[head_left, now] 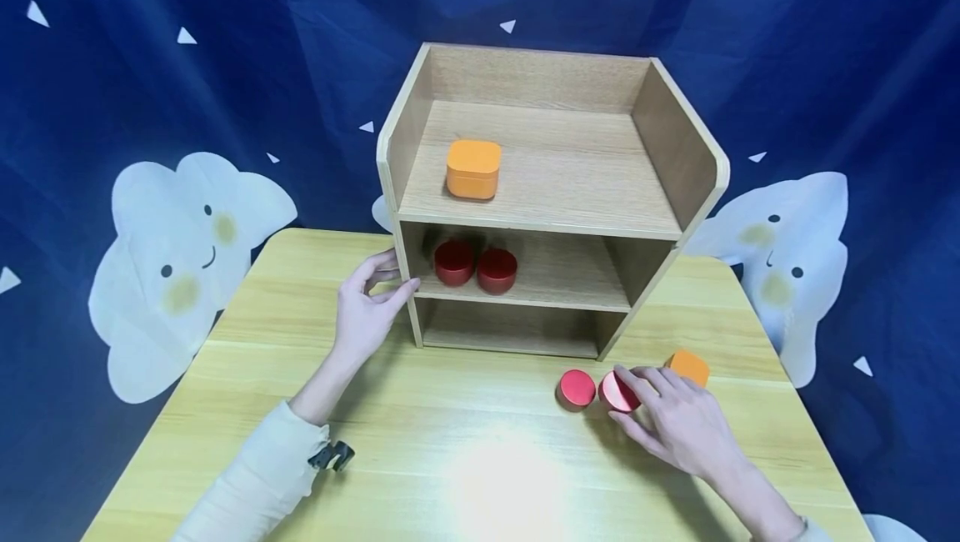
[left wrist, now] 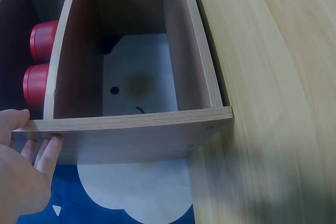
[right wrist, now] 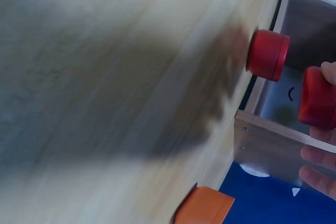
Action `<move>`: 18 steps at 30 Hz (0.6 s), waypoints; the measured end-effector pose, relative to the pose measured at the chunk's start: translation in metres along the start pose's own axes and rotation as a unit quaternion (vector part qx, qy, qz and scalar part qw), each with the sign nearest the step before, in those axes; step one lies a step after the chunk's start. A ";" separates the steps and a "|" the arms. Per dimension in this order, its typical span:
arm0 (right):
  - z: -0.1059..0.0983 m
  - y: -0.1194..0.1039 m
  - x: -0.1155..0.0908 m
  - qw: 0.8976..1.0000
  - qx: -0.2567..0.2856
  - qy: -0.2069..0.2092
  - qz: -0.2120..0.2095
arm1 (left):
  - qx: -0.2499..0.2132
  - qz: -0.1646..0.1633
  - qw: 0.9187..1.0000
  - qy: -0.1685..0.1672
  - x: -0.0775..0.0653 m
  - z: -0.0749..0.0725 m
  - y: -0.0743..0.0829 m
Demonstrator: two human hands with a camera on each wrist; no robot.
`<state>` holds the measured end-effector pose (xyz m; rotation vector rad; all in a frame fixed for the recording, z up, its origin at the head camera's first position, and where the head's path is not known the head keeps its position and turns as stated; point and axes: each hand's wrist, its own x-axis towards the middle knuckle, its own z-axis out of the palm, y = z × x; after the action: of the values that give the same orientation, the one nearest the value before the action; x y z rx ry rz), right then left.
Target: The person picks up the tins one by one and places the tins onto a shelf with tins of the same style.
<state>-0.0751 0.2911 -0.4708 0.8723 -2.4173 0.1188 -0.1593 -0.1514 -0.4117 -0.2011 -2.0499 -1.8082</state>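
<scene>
My left hand (head_left: 366, 308) holds the left side panel of a small wooden shelf (head_left: 540, 154), thumb at the front edge and fingers on the outer face, as the left wrist view shows. My right hand (head_left: 678, 421) grips a round red tin (right wrist: 316, 98) between thumb and fingers, raised off the table. Beside it on the table stands a second red tin (head_left: 576, 389). Partly behind the right hand lies an orange box (head_left: 688, 368). On the middle shelf, two more red tins (head_left: 453, 263) sit side by side toward the left.
A rounded orange box (head_left: 473, 168) rests on the shelf's top level, left of centre. The bottom compartment (head_left: 510, 325) has an open front. Under everything is a light wooden table (head_left: 405, 459). Behind hangs a blue curtain (head_left: 322, 42) with cloud faces.
</scene>
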 end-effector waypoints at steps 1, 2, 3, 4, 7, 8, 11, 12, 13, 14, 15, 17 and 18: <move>0.000 0.000 0.001 1.000 0.002 0.000 0.000 | -0.001 0.000 1.000 -0.001 0.000 0.000 0.000; 0.000 -0.001 0.002 1.000 0.001 -0.002 0.000 | 0.000 0.000 1.000 -0.001 0.000 0.000 0.001; -0.001 -0.001 0.004 1.000 0.002 -0.002 0.001 | 0.000 0.000 1.000 -0.001 0.000 0.000 0.001; -0.001 -0.001 0.006 1.000 0.003 -0.002 0.002 | 0.000 0.000 1.000 -0.001 -0.001 0.000 0.002; -0.002 -0.002 0.011 1.000 0.000 0.003 0.001 | 0.004 0.000 1.000 0.000 0.000 0.000 0.002; -0.002 -0.002 0.014 1.000 -0.001 0.008 -0.001 | 0.005 -0.001 1.000 0.001 0.000 0.000 0.001; -0.002 -0.003 0.021 0.999 -0.002 0.030 -0.012 | 0.006 -0.001 1.000 0.002 0.000 0.000 0.001; -0.002 -0.004 0.023 0.999 -0.004 0.037 -0.016 | 0.006 -0.001 1.000 0.002 0.000 0.000 0.000; -0.002 -0.004 0.026 0.999 -0.006 0.044 -0.020 | 0.006 -0.001 1.000 0.003 0.000 0.000 0.000; -0.002 -0.004 0.028 0.998 -0.007 0.050 -0.023 | 0.005 -0.001 1.000 0.003 0.000 0.000 0.000; -0.002 -0.004 0.030 0.998 -0.010 0.054 -0.025 | 0.004 0.000 1.000 0.003 0.000 0.000 0.000; -0.003 -0.005 0.034 0.998 -0.013 0.060 -0.028 | 0.003 0.001 1.000 0.002 0.000 0.001 -0.001; -0.004 -0.006 0.036 0.997 -0.014 0.064 -0.029 | 0.003 0.002 1.000 0.003 0.000 0.001 -0.001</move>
<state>-0.0927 0.2671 -0.4491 0.8933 -2.2685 0.1146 -0.1593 -0.1507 -0.4125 -0.1977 -2.0497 -1.7993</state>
